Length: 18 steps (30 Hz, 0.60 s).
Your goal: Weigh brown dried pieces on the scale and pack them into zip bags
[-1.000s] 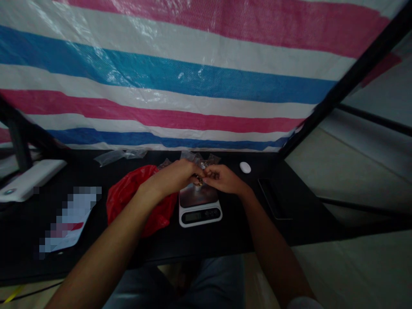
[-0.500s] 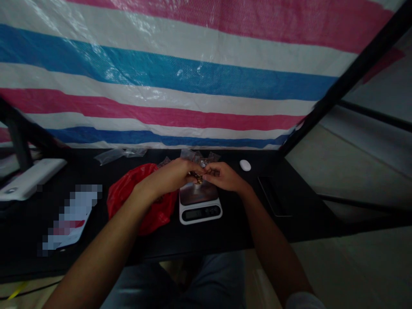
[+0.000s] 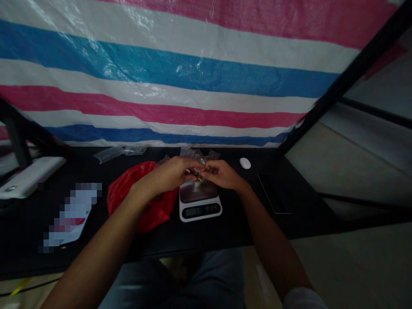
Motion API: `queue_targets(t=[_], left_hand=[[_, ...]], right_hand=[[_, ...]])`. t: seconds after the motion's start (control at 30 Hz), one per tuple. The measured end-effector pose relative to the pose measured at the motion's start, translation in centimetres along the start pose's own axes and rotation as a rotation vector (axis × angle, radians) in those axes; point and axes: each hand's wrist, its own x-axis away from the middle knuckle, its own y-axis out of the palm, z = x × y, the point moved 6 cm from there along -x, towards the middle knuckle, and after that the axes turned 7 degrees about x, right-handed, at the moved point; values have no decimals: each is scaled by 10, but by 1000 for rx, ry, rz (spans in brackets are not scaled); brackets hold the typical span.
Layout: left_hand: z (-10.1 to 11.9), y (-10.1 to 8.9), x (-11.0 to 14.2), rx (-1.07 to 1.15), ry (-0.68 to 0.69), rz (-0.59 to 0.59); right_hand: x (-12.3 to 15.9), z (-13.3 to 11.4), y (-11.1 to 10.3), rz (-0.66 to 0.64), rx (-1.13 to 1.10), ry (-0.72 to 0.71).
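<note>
Head view from my end: both hands meet over the far part of the kitchen-type scale [image 3: 201, 201]. The left hand [image 3: 175, 171] has its fingers curled round towards the thumb in a narrow arch, and the right hand [image 3: 222, 174] has its fingers bunched, tips just about meeting the left's. Some small brown-gold bits [image 3: 198, 176] sit between the fingertips, above the metal plate — too dim for me to say what they are, or which hand really grips them.

My guess is the hands stay low there so anything that slips lands on the plate. Scale's turned with its display [image 3: 195, 211] towards the person, presumably for easy reading. Red bag [image 3: 162, 210] lies just left of it, partly under the left forearm, so it's probably parked there for short reach. Clear plastic bags [image 3: 202, 154] lie behind the hands; phone-like slab [image 3: 272, 193] is well apart, off to the right — likely just out of elbow range.
</note>
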Motion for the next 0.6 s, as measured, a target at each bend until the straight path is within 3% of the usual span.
queue_targets(t=[0.3, 0.6], left_hand=[[2, -3, 0, 51, 24, 49], [4, 6, -2, 133, 18, 59]], right_hand=[[0, -5, -3, 6, 8, -9], [-2, -1, -6, 54, 32, 16]])
